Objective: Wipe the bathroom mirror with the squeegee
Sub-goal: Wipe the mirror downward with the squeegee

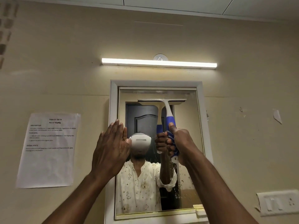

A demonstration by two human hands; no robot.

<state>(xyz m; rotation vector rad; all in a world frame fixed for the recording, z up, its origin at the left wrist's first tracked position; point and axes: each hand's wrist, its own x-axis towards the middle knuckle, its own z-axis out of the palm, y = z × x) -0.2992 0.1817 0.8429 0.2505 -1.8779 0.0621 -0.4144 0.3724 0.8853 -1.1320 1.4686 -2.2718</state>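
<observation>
A white-framed bathroom mirror (pixel 186 159) hangs on the beige wall, with water drops on its lower right glass. My right hand (pixel 179 143) is shut on the blue and white handle of the squeegee (pixel 166 110). The squeegee stands upright, its white blade lying flat against the upper part of the glass. My left hand (pixel 111 147) is open, fingers together and pointing up, over the mirror's left frame edge; whether it touches the frame I cannot tell. The mirror reflects a person in a white shirt and a dark door.
A lit tube light (pixel 159 63) runs above the mirror. A printed task sheet (pixel 48 149) is taped to the wall at the left. A white switch plate (pixel 278 202) sits at the lower right. Torn paper scraps (pixel 277 116) cling to the right wall.
</observation>
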